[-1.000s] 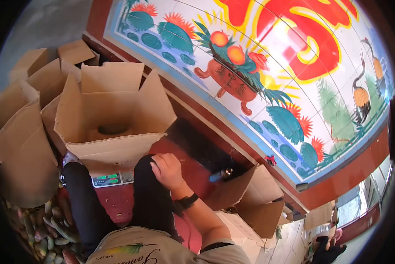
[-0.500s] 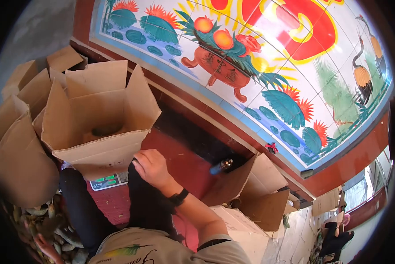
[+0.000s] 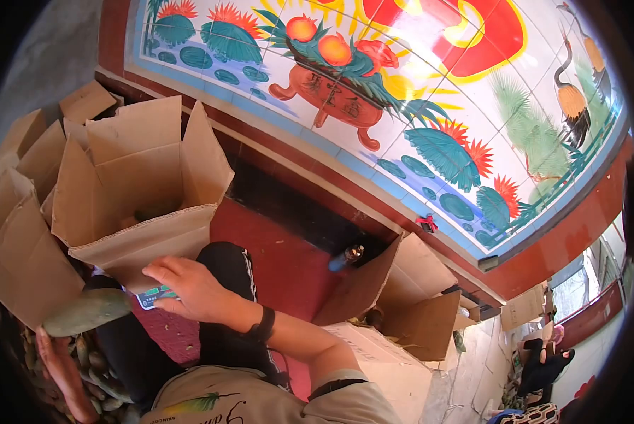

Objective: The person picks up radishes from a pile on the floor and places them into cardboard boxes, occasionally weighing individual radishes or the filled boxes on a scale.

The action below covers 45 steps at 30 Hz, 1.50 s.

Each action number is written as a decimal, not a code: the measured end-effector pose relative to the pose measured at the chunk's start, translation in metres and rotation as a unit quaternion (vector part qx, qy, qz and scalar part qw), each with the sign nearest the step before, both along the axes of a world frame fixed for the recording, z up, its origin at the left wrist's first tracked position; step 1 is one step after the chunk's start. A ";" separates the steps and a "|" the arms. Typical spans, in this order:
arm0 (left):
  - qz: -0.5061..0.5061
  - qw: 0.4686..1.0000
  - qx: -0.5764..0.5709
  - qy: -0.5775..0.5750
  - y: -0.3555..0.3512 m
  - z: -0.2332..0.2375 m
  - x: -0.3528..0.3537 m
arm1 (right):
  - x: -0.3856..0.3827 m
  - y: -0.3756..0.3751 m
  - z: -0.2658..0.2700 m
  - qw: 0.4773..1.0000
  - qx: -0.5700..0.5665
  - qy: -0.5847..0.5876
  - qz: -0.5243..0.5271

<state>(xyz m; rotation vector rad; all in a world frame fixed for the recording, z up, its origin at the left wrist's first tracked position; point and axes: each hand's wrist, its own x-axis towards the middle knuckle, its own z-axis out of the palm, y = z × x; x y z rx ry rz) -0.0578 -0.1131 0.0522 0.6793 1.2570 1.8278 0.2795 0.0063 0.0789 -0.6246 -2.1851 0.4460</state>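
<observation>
My right hand [image 3: 186,288] is in front of the open cardboard box [image 3: 144,237], above the scale [image 3: 154,297], with thumb and fingers apart and nothing between them. Low on the left, my left hand [image 3: 55,353] touches the near end of a long green vegetable [image 3: 89,313], which lies slanted over my leg; the fingers are partly hidden. A pile of similar vegetables [image 3: 98,367] lies beside my left leg. Something dark and rounded sits at the bottom of the box.
More open boxes stand at the far left [image 3: 31,261] and at the right [image 3: 423,321]. A bottle [image 3: 347,257] stands on the red floor by the tiled wall. A person in black [image 3: 543,367] is at the far right.
My right hand has moved left and opened away from my knee. The long green vegetable has come into clear view at my left hand. The whole view has shifted slightly.
</observation>
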 end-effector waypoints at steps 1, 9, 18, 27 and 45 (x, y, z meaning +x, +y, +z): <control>0.000 1.000 0.001 -0.001 0.005 -0.005 0.008 | -0.001 -0.004 0.003 1.000 0.001 -0.001 0.000; -0.156 0.984 0.087 -0.024 0.041 -0.003 0.067 | 0.001 -0.013 0.009 0.987 -0.150 0.008 0.058; -0.111 0.953 0.115 0.259 0.062 0.002 0.082 | 0.024 0.008 0.047 0.987 -0.081 0.076 -0.119; -0.046 0.944 0.079 0.316 0.090 -0.056 0.082 | 0.026 0.078 0.064 0.958 0.033 0.059 -0.279; -0.057 0.907 0.089 0.407 0.103 -0.070 0.081 | -0.019 0.126 0.044 0.953 0.051 -0.131 -0.267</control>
